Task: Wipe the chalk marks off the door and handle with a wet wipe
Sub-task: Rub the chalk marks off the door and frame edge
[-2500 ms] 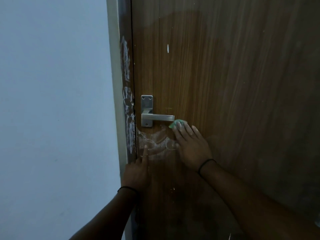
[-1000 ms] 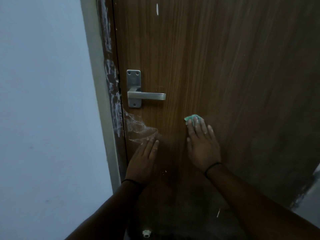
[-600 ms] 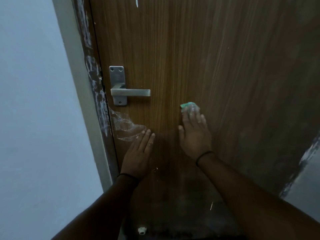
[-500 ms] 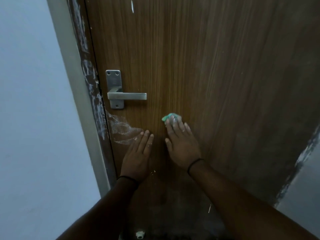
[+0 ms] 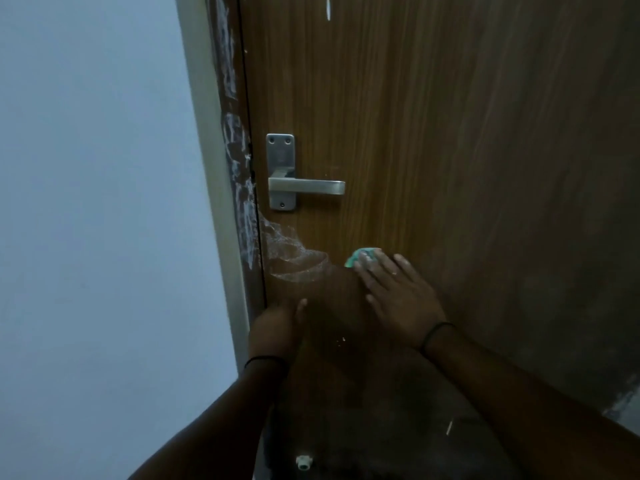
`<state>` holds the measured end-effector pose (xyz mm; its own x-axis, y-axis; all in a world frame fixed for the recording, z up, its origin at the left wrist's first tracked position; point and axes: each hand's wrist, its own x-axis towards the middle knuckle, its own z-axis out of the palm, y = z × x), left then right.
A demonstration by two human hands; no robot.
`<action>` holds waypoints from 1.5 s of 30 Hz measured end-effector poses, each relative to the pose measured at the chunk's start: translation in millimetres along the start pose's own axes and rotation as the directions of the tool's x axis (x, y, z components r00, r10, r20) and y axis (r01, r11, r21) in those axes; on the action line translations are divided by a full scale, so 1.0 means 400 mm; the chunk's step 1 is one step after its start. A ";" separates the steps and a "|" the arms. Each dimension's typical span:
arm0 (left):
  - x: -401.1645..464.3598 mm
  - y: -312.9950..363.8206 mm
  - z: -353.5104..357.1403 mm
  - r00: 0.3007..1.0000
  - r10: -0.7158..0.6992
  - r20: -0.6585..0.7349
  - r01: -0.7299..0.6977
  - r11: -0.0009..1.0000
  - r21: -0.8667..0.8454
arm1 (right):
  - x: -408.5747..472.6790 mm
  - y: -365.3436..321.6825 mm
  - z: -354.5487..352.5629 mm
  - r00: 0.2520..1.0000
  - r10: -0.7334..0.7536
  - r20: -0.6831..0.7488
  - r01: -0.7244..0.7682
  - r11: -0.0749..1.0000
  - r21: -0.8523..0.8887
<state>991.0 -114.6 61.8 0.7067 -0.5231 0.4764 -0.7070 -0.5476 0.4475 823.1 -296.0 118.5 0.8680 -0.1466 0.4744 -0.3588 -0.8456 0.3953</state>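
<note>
Brown wood-grain door [image 5: 450, 133] with a brushed-metal lever handle [image 5: 306, 186] on a rectangular backplate, taken as the landmark; the lever points right from the plate and shows no clear chalk at this resolution; white chalk scribbles [image 5: 291, 256] lie on the door face just below the handle and to its lower left, running into the door edge; further white chalk streaks [image 5: 239, 161] cover the dark brown door frame strip [image 5: 254, 289] immediately left of the handle, above and below its level; a short white mark [image 5: 328, 8] sits high above the handle. The right hand [image 5: 398, 296], below and right of the handle, lies flat against the door with fingers straight and slightly spread, their tips pressing a crumpled green wet wipe [image 5: 358, 257] onto the wood just right of the chalk scribbles; most of the wipe is hidden beneath the fingertips. The left hand [image 5: 277, 327], lower still and below the scribbles, rests against the door near its edge; it is blurred, and whether its fingers are straight or curled cannot be told; a dark band circles each wrist. A pale blue-grey wall [image 5: 97, 202] fills the area left of the frame; a small white fitting [image 5: 304, 463] sits far below the handle.
</note>
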 end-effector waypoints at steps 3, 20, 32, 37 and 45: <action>0.024 -0.003 -0.005 0.949 -0.315 0.017 0.314 0.935 -0.164 | 0.030 0.013 -0.019 0.985 0.159 -0.072 -0.159 0.987 0.014; 0.036 -0.039 0.036 0.902 -0.424 0.084 0.428 0.844 -0.324 | 0.076 -0.194 0.021 0.993 -0.079 0.083 0.078 0.997 0.015; 0.046 -0.083 0.024 0.891 -0.445 0.093 0.448 0.826 -0.342 | 0.103 -0.217 0.004 0.979 -0.155 0.132 0.161 0.986 -0.038; 0.045 -0.082 0.028 0.876 -0.466 0.124 0.478 0.806 -0.348 | 0.136 -0.181 -0.019 0.999 0.007 -0.042 -0.008 1.000 -0.022; 0.028 -0.095 0.031 0.880 -0.460 0.121 0.472 0.816 -0.334 | 0.115 -0.236 -0.003 0.988 -0.123 0.089 0.124 0.992 -0.003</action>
<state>1026.2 -107.9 40.8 0.9501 -0.2873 0.1217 -0.2518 -0.4756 0.8429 896.5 -222.3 103.9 0.9325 -0.0866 0.3506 -0.2498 -0.8557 0.4531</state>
